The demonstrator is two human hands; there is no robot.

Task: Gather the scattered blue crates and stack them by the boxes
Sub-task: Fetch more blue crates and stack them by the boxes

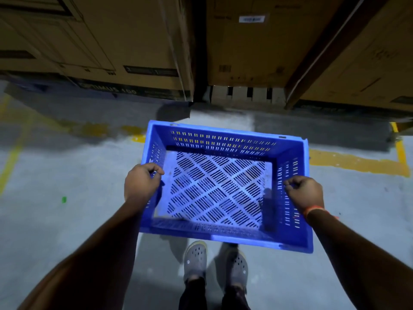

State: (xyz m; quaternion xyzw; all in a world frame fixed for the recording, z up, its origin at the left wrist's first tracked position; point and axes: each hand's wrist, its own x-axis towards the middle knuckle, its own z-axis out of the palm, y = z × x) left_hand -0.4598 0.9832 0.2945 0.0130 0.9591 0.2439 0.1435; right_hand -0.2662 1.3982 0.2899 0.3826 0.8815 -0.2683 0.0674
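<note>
Standing at the far edge of the grey concrete floor [67,220] are the big brown cardboard boxes [111,41], tall like a wall. Painted yellow lines [357,163] run across the floor in front of them. Next comes the blue plastic crate with slotted sides and a criss-cross bottom [223,189]. It is empty and held up in the air, above the person's grey clog shoes [195,260], near the boxes but not touching them. The left hand [140,183] is wrapped tight on the crate's left rim. The right hand [305,193], with an orange band [312,209] at the wrist, is wrapped tight on the right rim. No other blue crates can be seen here. The crate could slip and drop onto the toes if one hand lets go too soon. It could also bump the boxes if it is put down too close.
</note>
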